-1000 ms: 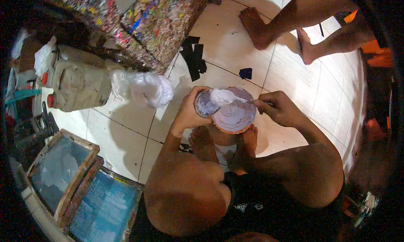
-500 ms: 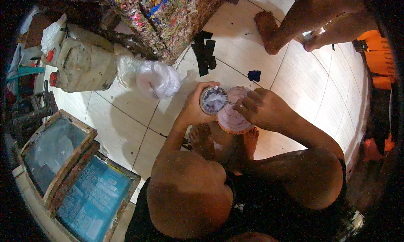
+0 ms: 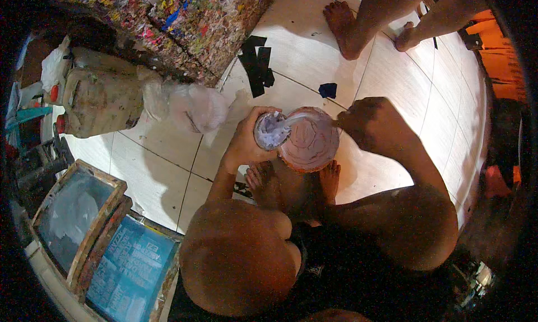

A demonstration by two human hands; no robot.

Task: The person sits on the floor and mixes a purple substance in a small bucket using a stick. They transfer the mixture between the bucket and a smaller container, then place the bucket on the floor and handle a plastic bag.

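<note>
My left hand (image 3: 245,140) is wrapped round a small round cup (image 3: 270,133) with whitish, lumpy paste in it. Beside it is a wide round container (image 3: 308,145) of pale pink paste with an orange lower edge, above my feet; what supports it is hidden. My right hand (image 3: 370,120), fingers bent and dark in shadow, grips a pale spoon-like tool (image 3: 297,117) that reaches over the container to the cup. A bundle of thin translucent plastic (image 3: 199,106) lies beyond my left hand.
A grimy jerrycan (image 3: 98,101) with red caps is left. Two framed screens (image 3: 131,260) stand lower left. A speckled multicoloured block (image 3: 207,36) is at top. Black pieces (image 3: 255,64) and a navy scrap (image 3: 328,90) lie on tiles. Another person's bare feet (image 3: 344,33) are upper right.
White paste heaped on the tool a second earlier now shows in the cup. My right hand has since drawn back rightward from over the container, still holding the tool.
</note>
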